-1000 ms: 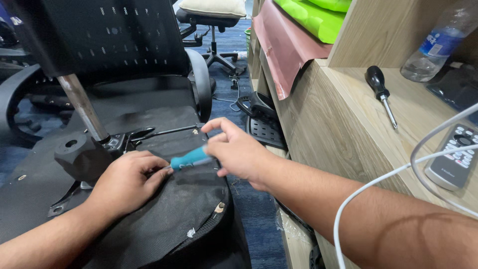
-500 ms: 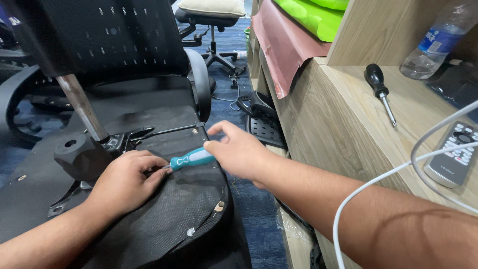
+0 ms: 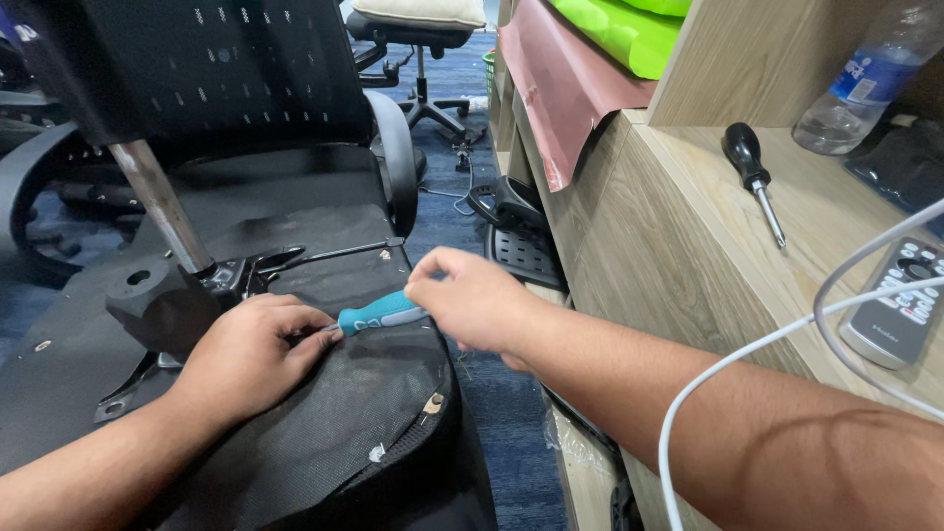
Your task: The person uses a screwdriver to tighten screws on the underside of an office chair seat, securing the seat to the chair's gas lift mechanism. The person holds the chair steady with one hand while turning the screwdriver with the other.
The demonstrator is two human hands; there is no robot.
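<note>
Head view shows your right hand (image 3: 472, 300) with its fingers closed around the end of the teal screwdriver (image 3: 382, 313), and the tool lies almost flat, so its tip goes to the left, under your left hand (image 3: 251, 354). Your left hand rests palm down on the underside of the chair seat (image 3: 364, 413); its fingers are curled and pinch around the shaft near the tip, I think to keep the tip steady in its place, but the tip itself is hidden. The seat is turned upside down, so its black mechanism (image 3: 162, 305) and the metal post (image 3: 157, 206) face you. To your right, on the wooden bench (image 3: 688, 246), a black screwdriver (image 3: 752, 177), a remote control (image 3: 900, 310) and a plastic bottle (image 3: 860, 84) lie apart from your hands.
</note>
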